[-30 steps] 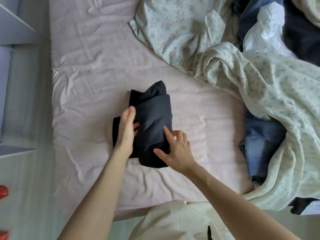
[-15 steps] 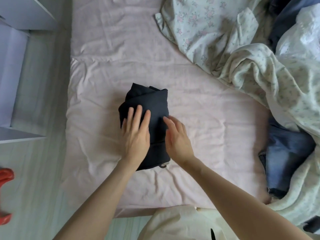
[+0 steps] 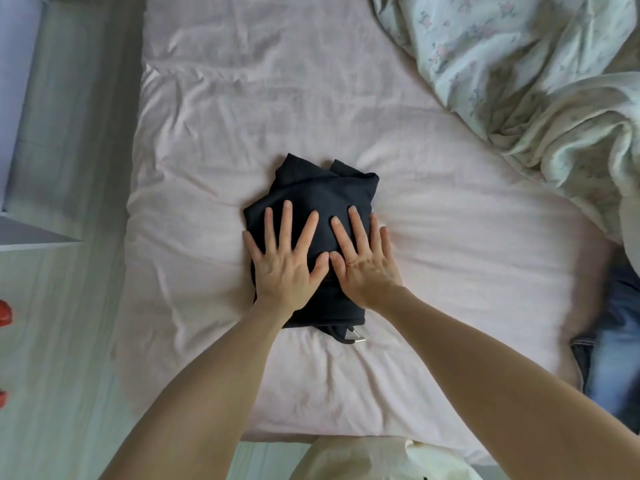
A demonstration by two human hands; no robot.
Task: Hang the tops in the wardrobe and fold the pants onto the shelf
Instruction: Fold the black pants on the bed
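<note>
A folded pair of dark navy pants point(image 3: 322, 192) lies in the middle of the pink bed sheet point(image 3: 450, 237). A drawstring end with a metal tip point(image 3: 356, 338) pokes out at the near edge. My left hand point(image 3: 284, 261) presses flat on the left half of the bundle, fingers spread and straight. Beside it, my right hand point(image 3: 363, 258) presses flat on the right half, thumbs nearly touching. Blue jeans point(image 3: 616, 358) lie at the right edge of the bed, partly under bedding.
A rumpled floral duvet point(image 3: 519, 81) covers the bed's far right. White wardrobe shelves point(image 3: 20, 98) stand at the left across a strip of pale floor point(image 3: 69, 341). Red objects point(image 3: 4, 313) sit at the left frame edge.
Both hands have finished the last fold and moved on top of the pants, fingers now flat and spread. The view has shifted left and closer.
</note>
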